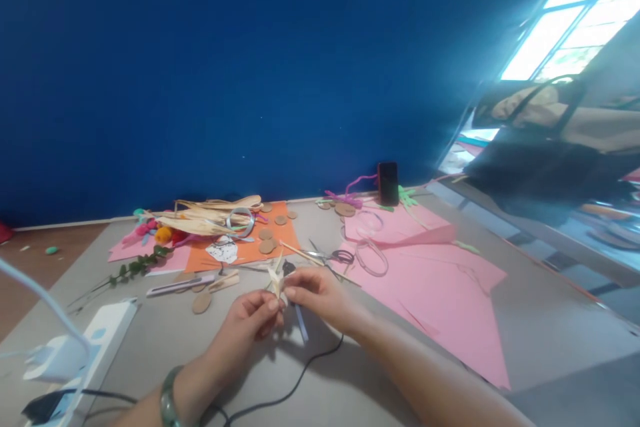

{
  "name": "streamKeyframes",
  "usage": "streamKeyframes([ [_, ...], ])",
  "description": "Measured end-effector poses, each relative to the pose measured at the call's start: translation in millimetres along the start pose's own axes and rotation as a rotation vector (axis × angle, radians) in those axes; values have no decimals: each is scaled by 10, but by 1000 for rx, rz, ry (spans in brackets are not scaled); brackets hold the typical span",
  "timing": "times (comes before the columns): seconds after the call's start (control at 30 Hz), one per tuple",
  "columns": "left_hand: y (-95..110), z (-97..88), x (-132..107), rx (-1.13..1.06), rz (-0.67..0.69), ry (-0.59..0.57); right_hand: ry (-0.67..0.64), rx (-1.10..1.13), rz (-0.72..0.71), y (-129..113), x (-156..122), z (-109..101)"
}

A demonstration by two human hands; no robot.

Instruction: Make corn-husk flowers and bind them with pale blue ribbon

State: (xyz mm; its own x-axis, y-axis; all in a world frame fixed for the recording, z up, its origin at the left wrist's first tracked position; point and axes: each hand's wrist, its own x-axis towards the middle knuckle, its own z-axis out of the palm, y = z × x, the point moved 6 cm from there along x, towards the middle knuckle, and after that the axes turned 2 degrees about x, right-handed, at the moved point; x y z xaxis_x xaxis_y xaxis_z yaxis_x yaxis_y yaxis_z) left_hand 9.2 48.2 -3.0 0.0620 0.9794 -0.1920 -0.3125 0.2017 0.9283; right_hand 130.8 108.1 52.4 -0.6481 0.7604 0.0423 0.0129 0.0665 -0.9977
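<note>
Bangle-wearing left wrist, two hands around a pale husk piece

Jade-green bangle nearest, at 7 o'clock from the hands, on the arm of the left hand. That hand's grip pinches the lower end of a pale husk piece, held just above the grey surface at the dial's centre. From 4 o'clock the right hand comes in beside it, thumb and forefinger at its edge; I cannot tell whether this grip is pinching it.

A black cord curves across 5 and 6 o'clock. At 8 o'clock lies a white power strip; at 9, a box cutter with a round wood slice near it. Between 10 and 11, dried husks and a tape roll lie partly over orange paper. Scissors rest between 2 and 3 o'clock, pink paper spreads at 3, and between 1 and 2 a phone stands near the blue panel. Another person's arm shows far off at 2.
</note>
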Motion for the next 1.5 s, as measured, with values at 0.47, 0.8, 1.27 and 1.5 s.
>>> streamKeyframes([
  [0.47, 35, 76, -42, 42, -26, -36, -62, 437, 158, 99, 0, 75],
  [0.8, 41, 64, -48, 82, 9, -67, -210, 454, 68, 6, -16, 167],
  [1.27, -13, 36, -32, 34, -12, -100, -225, 421, 43, 2, -28, 176],
  [1.5, -7, 34, -40, 3, -28, -78, -193, 353, 17, -12, -14, 145],
])
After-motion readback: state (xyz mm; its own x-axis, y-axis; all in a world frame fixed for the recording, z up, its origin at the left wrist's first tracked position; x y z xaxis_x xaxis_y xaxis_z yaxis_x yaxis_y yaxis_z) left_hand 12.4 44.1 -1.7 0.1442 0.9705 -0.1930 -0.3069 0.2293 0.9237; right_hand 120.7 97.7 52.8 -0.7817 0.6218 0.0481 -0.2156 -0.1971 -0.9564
